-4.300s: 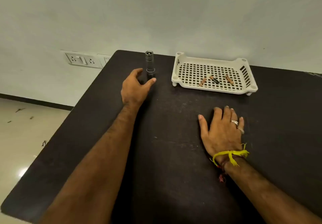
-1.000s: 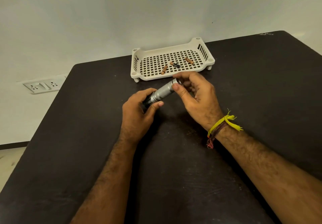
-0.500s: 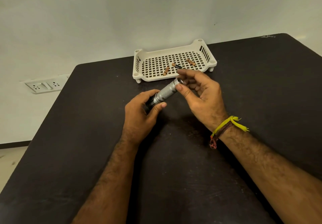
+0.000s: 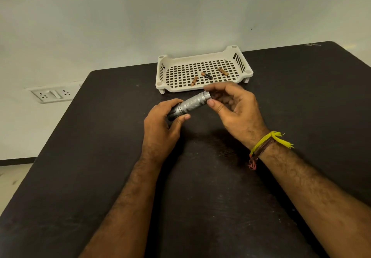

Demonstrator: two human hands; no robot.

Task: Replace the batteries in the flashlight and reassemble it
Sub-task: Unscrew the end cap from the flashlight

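Observation:
A silver knurled flashlight [image 4: 192,103] is held slanted just above the black table. My left hand [image 4: 163,123] wraps around its dark head end at the lower left. My right hand [image 4: 233,108] pinches the tail end at the upper right between thumb and fingertips; the tail cap is hidden by the fingers. Behind the hands sits a cream perforated tray [image 4: 202,86] with three loose batteries: a copper one [image 4: 194,81], a black and copper one [image 4: 206,75] and another copper one [image 4: 223,71].
The black table [image 4: 200,197] ends at a left edge with the floor below and at a back edge against a pale wall. A white socket plate [image 4: 52,95] is on the wall at the left. A yellow thread is tied on my right wrist.
Since 4.3 s ago the flashlight left its upright spot at the table's back and both hands took hold of it. Over the last second my right fingers shifted around the tail end.

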